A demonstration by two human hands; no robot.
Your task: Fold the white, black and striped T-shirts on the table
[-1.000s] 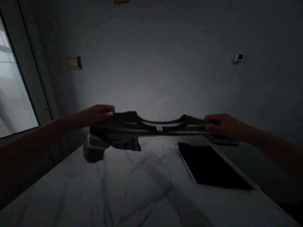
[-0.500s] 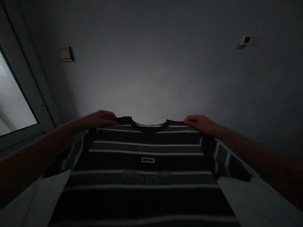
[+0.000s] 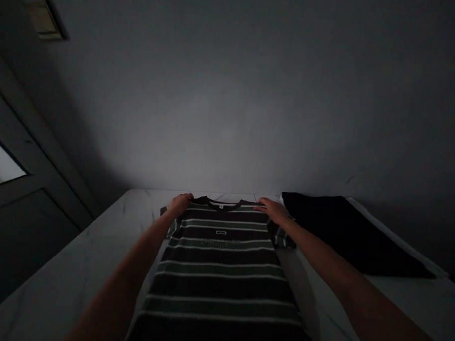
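Note:
A striped T-shirt [image 3: 220, 260] in dark, green and white bands stretches out before me, its front facing up and its collar at the far end. It has a small label patch on the chest with faint arched lettering below. My left hand [image 3: 180, 203] pinches the shirt's left shoulder. At the opposite shoulder, my right hand [image 3: 273, 210] grips the fabric near the sleeve, fingers partly extended over it. The lower hem runs out of view at the bottom.
A white marbled table [image 3: 109, 246] lies under the shirt and meets a grey wall [image 3: 230, 101]. Folded black cloth [image 3: 344, 234] rests at the right. To the left are a door [image 3: 21, 203] and a light switch [image 3: 46, 19].
Both hands have carried the shirt forward and down, away from me, onto the table. My view has tilted down, bringing the tabletop and black cloth into sight.

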